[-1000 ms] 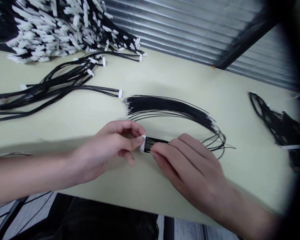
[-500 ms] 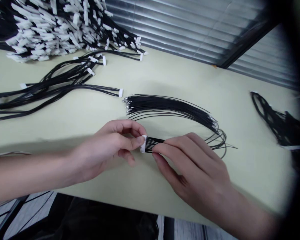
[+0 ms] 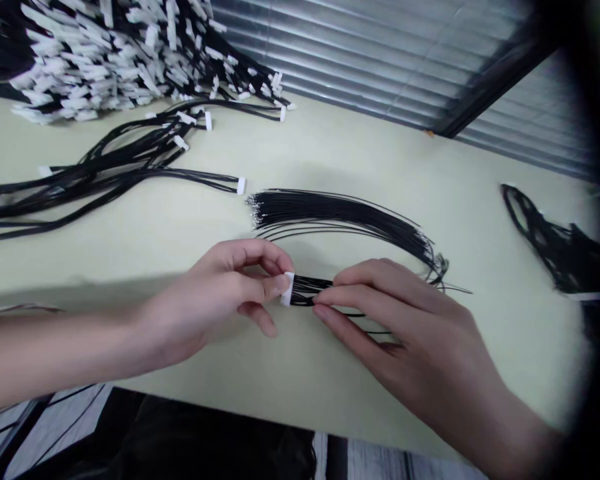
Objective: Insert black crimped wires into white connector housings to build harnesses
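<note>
Near the middle of the table, my left hand [image 3: 240, 287] pinches a small white connector [image 3: 289, 289] between thumb and fingers. Several thin black wires [image 3: 305, 288] run from the connector to the right. My right hand [image 3: 395, 320] closes its thumb and index fingertip on these wires, a short way from the connector. Part of the wires is hidden behind the right fingers, and two strands show below them. Just beyond both hands lies a curved bundle of loose black wires [image 3: 340, 217] with silvery tips at both ends.
A big heap of black cables with white connectors [image 3: 95, 63] fills the back left. In front of it lie finished-looking black cables [image 3: 130, 157] with white ends. A black cable bundle [image 3: 545, 240] is at the right. Blinds [image 3: 360, 60] stand behind the table [image 3: 220, 380].
My right hand has slid slightly right along the wires, away from the connector. The wires by the connector are now less evenly spread. My left hand stays nearly in place.
</note>
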A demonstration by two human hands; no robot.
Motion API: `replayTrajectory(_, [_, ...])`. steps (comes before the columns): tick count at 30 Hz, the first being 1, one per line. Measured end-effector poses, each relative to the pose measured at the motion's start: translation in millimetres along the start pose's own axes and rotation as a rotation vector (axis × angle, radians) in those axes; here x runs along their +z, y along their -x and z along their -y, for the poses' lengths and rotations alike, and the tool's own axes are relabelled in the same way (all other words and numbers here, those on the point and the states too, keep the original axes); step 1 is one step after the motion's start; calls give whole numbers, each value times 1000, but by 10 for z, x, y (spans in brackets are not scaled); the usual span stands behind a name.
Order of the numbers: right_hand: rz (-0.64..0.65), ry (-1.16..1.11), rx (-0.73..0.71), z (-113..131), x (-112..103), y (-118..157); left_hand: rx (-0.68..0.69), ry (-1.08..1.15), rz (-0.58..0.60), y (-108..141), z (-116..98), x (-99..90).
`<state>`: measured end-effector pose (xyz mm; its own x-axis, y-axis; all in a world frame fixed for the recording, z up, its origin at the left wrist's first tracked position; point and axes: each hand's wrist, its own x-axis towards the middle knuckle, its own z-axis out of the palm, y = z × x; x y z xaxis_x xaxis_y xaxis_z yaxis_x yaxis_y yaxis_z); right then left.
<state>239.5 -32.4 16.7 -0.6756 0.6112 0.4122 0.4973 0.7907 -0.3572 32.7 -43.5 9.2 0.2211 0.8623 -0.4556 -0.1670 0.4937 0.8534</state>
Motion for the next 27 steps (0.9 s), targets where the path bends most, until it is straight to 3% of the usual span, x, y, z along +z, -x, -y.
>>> replayTrajectory(4, [51, 54, 7, 21, -5, 33, 9, -20, 3, -7, 7, 13])
replayTrajectory(10, [115, 214, -124, 25, -31, 81, 37, -19, 8, 3, 15, 16])
replayTrajectory(22, [85, 321, -189, 43, 77, 56, 14, 9, -47, -9, 29, 1])
replayTrajectory(27, [75, 452, -303, 61, 87, 38, 7, 29, -53, -1, 49, 5])
